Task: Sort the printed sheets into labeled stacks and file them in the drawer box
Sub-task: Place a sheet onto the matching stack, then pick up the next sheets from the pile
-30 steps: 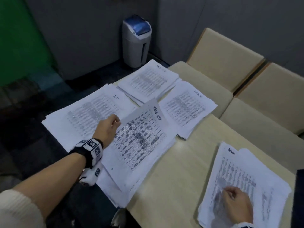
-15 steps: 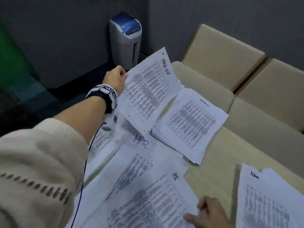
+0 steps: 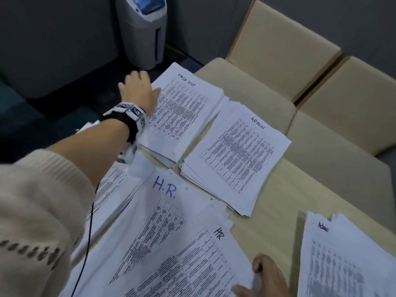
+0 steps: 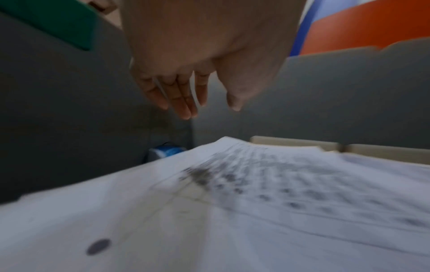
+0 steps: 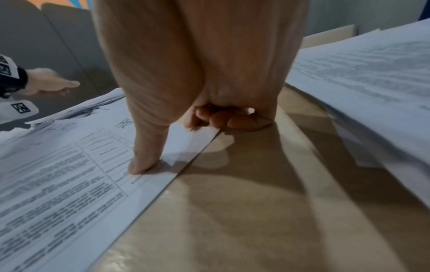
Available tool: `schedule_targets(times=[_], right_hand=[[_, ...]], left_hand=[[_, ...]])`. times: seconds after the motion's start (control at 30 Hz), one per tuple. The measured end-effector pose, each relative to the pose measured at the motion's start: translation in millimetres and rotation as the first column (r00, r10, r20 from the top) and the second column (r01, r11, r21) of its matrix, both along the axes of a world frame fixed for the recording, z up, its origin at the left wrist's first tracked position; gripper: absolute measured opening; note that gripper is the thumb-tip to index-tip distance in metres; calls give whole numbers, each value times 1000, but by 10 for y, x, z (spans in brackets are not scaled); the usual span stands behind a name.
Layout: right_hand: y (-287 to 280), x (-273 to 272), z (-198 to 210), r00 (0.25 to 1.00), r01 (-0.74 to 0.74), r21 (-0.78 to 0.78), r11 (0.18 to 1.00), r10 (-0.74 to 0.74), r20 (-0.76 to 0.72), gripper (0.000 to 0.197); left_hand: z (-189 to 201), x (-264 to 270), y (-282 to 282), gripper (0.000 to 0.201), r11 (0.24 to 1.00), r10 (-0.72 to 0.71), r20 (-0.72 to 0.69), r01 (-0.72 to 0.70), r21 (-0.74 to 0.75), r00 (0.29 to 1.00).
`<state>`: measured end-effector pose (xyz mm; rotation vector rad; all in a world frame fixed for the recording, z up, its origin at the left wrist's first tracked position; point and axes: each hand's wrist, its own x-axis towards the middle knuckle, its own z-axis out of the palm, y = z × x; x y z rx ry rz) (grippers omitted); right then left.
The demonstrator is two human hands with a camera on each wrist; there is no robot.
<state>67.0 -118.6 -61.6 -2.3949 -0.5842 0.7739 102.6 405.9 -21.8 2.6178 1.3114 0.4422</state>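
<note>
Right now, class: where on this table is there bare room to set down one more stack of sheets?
Bare table shows between the ADMIN stack, the HR sheets and the near Admin pile. The left half is crowded: the TASK LIST stack and the HR sheets overlap there.

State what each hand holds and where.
Left hand: nothing, fingers straight above the TASK LIST stack. Right hand: pinches the HR sheet at its right edge, thumb on top.
</note>
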Motion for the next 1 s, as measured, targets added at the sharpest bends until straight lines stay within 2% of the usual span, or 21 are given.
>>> schedule_targets(times=[0.07,0.1,0.17,0.23,0.33,0.4,0.43,0.57,0.67,0.77,0.8,0.87,0.93,1.0], right_hand=[[-5,26,-14,998,-27,-42,999,25,-55,72],[-17,34,-30,997,-27,-76,997,21,-79,76],[6,7,-51,996,2,-117,993,-13,-89,76],[36,-26,-47,993,63,-129,990,-74,-88,66],[93,-23,-44,993,74,-181,981,-89,-77,48],[143,-58,-37,997,59,-182,982,-69,-45,43],[178,-83,-16,998,61,-159,985,-63,-12,42],[247,-165,172,975,207,48,977,-210,77,41],[72,-133,318,941,330,136,934,-337,31,36],[-323,-28,397,890,437,149,887,-451,68,31],[-478,16,412,869,471,147,870,-486,93,30],[-812,135,418,814,552,125,824,-565,135,28],[-1135,257,406,762,619,92,780,-625,169,28],[-1427,366,388,736,656,41,753,-651,185,27]], left_hand=[[113,-116,-363,29,984,-172,54,175,-42,984],[141,-208,-601,25,953,-275,71,281,-109,959],[160,-469,-1145,29,855,-461,29,453,-251,887],[119,-776,-1670,37,770,-575,-44,521,-368,817],[-76,-1179,-2282,46,711,-639,-190,478,-515,745],[-179,-1371,-2518,51,702,-643,-258,420,-575,721],[-208,-1438,-2578,48,707,-622,-264,384,-595,737],[-166,-1673,-2475,27,773,-433,-220,235,-589,874],[-127,-1843,-2229,22,854,-283,-237,132,-503,929],[-90,-1873,-2166,30,942,-194,-342,77,-327,920],[-88,-1836,-2217,36,969,-156,-343,76,-235,926],[-11,-1664,-2456,47,984,-139,-244,106,-144,960],[94,-1398,-2810,50,966,-222,-104,205,-158,969],[178,-1110,-3260,46,925,-330,5,325,-195,944]])
